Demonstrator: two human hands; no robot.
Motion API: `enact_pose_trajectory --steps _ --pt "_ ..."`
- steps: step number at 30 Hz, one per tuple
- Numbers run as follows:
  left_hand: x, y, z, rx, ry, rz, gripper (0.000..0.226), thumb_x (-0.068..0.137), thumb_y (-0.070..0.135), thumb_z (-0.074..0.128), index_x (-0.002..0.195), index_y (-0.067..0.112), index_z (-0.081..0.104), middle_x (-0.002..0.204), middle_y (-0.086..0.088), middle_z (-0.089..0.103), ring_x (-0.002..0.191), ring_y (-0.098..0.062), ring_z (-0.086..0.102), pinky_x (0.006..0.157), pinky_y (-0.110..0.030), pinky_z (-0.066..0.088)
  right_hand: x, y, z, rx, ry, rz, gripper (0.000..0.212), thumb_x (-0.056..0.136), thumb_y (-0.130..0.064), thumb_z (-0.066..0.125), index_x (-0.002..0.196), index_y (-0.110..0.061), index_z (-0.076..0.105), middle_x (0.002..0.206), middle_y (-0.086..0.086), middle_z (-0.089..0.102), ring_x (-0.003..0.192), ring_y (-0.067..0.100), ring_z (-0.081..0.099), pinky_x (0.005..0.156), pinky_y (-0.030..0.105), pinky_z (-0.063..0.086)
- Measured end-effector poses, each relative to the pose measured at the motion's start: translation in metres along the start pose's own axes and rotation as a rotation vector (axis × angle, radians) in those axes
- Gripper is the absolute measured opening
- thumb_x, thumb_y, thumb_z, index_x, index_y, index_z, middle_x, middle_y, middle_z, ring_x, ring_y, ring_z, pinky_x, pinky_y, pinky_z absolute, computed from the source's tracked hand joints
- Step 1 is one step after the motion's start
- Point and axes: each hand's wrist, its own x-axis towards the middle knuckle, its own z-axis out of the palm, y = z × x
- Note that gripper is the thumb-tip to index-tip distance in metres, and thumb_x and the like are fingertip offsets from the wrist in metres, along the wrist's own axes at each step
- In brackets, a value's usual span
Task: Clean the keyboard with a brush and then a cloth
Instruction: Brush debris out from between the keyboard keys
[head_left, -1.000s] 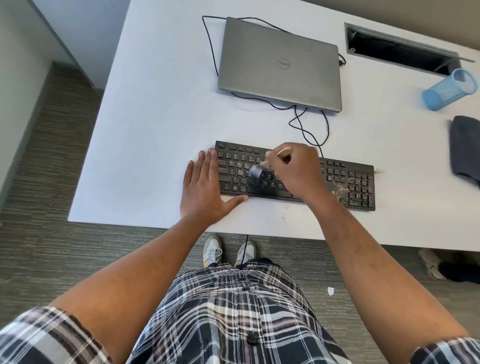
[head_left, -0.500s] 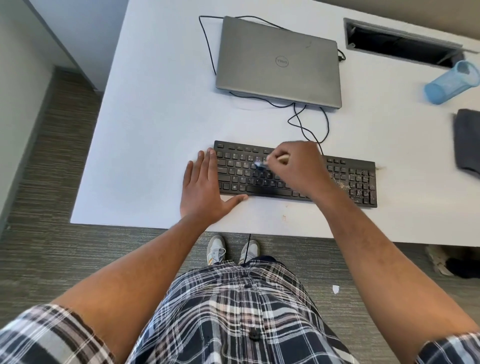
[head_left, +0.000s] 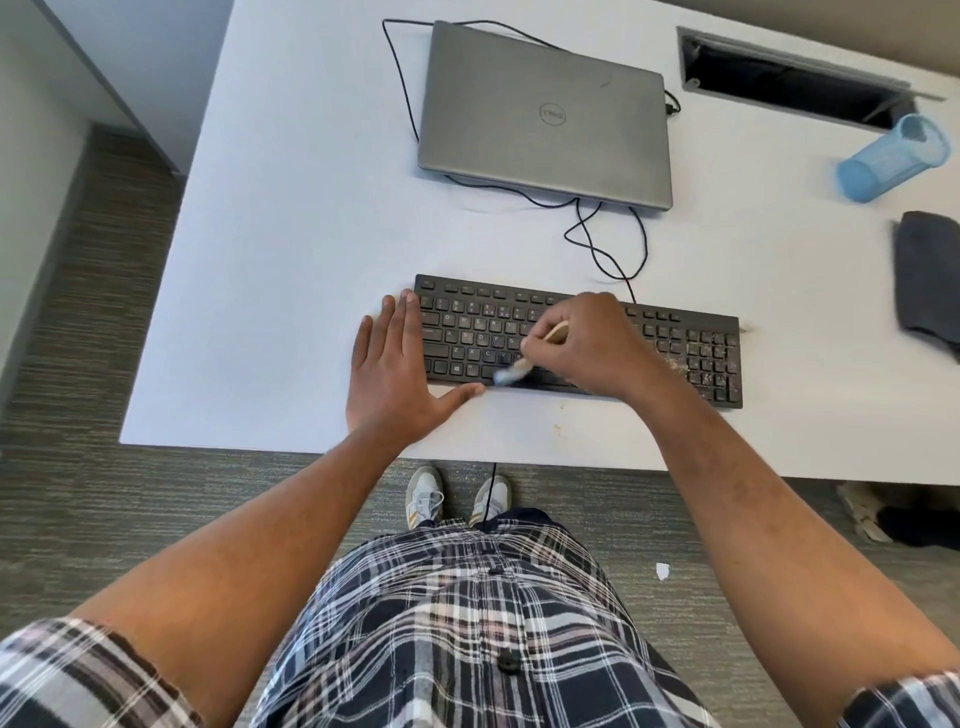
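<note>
Black keyboard (head_left: 576, 338), left hand (head_left: 395, 374) flat bracing it, right hand (head_left: 597, 343) gripping brush (head_left: 524, 358)

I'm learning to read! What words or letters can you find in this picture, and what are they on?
"DELL": round logo on the closed laptop lid, seen upside down.
"Q W E R T", "S D F G", "Z X C V": letter keys on the keyboard.
The other key labels are too small or blurred to read.
</note>
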Motion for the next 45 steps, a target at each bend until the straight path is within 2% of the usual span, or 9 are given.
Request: enact_pose_trajectory --steps 2,7,13,18,29,31,33,39,45 --pt "0.000 0.000 0.000 -0.004 0.003 -0.001 0.138 0.076 0.097 0.050 0.168 0.004 0.003 0.177 -0.011 0.010 0.164 -0.025 0.004 0.133 -0.045 0.004 -0.002 0.003 0.000 0.032 -0.004 0.021 0.013 0.087 -0.030 0.076 0.078 -0.021 0.080 0.061 -0.004 0.072 0.054 0.016 0.065 0.057 0.040 0.057" --pt "-0.001 0.000 -0.001 -0.007 0.000 0.002 0.137 0.077 0.098 0.046 0.168 0.005 0.001 0.177 -0.011 0.010 0.164 -0.025 0.003 0.133 -0.045 0.003 0.002 0.008 0.000 0.038 0.395 -0.019 0.015 0.095 -0.031 0.071 0.093 -0.020 0.081 0.083 -0.007 0.077 0.071 0.014 0.070 0.070 0.040 0.059" --pt "0.000 0.000 -0.001 0.000 -0.002 -0.001 0.137 0.077 0.098 0.046 0.168 0.005 0.002 0.177 -0.010 0.009 0.164 -0.024 0.003 0.133 -0.045 0.003 -0.012 0.003 -0.001 0.115 -0.022 0.050 0.017 0.092 -0.029 0.075 0.077 -0.021 0.077 0.060 0.002 0.071 0.049 0.014 0.062 0.054 0.044 0.057" --pt "-0.001 0.001 -0.002 -0.007 0.001 -0.005 0.137 0.077 0.098 0.046 0.167 0.005 0.003 0.177 -0.010 0.011 0.164 -0.024 0.004 0.133 -0.045 0.005 -0.002 0.005 0.012 0.322 0.356 0.107 0.007 0.095 -0.029 0.074 0.095 -0.023 0.077 0.075 -0.010 0.074 0.064 0.009 0.069 0.071 0.042 0.063" --pt "-0.002 0.001 -0.004 -0.005 0.001 -0.007 0.136 0.077 0.097 0.048 0.168 0.006 0.005 0.177 -0.009 0.012 0.164 -0.024 0.005 0.133 -0.044 0.002 -0.023 0.063 -0.012 0.310 0.575 0.327 0.010 0.093 -0.018 0.070 0.093 -0.023 0.079 0.079 -0.004 0.077 0.062 0.014 0.071 0.060 0.030 0.061" --pt "-0.001 0.001 -0.004 -0.003 0.005 -0.005 0.136 0.077 0.097 0.049 0.167 0.005 0.006 0.176 -0.010 0.013 0.164 -0.024 0.005 0.133 -0.043 0.002 -0.032 0.083 -0.031 0.220 0.641 0.370 0.011 0.090 -0.017 0.069 0.089 -0.024 0.078 0.080 -0.004 0.077 0.061 0.003 0.067 0.065 0.022 0.058" --pt "-0.001 0.001 -0.004 -0.003 0.005 0.001 0.135 0.077 0.096 0.049 0.167 0.005 0.006 0.176 -0.011 0.013 0.164 -0.025 0.005 0.133 -0.044 0.001 -0.035 0.094 -0.044 0.148 0.694 0.398 0.013 0.085 -0.020 0.067 0.086 -0.022 0.079 0.078 -0.008 0.075 0.067 0.005 0.069 0.076 0.031 0.061" --pt "-0.002 0.002 -0.004 0.009 0.002 -0.005 0.135 0.077 0.096 0.049 0.167 0.005 0.006 0.176 -0.011 0.015 0.164 -0.025 0.006 0.133 -0.044 0.003 -0.020 0.066 -0.026 0.292 0.494 0.227 0.012 0.086 -0.019 0.070 0.087 -0.023 0.081 0.065 -0.009 0.072 0.056 0.015 0.067 0.055 0.028 0.054" --pt "-0.003 0.004 -0.005 0.033 -0.002 -0.025 0.136 0.077 0.097 0.047 0.168 0.008 0.000 0.177 -0.008 0.010 0.164 -0.022 0.003 0.133 -0.041 0.000 -0.033 0.113 -0.056 0.145 0.555 0.318 0.012 0.083 -0.021 0.069 0.085 -0.022 0.080 0.072 -0.008 0.074 0.065 0.012 0.070 0.068 0.036 0.062"
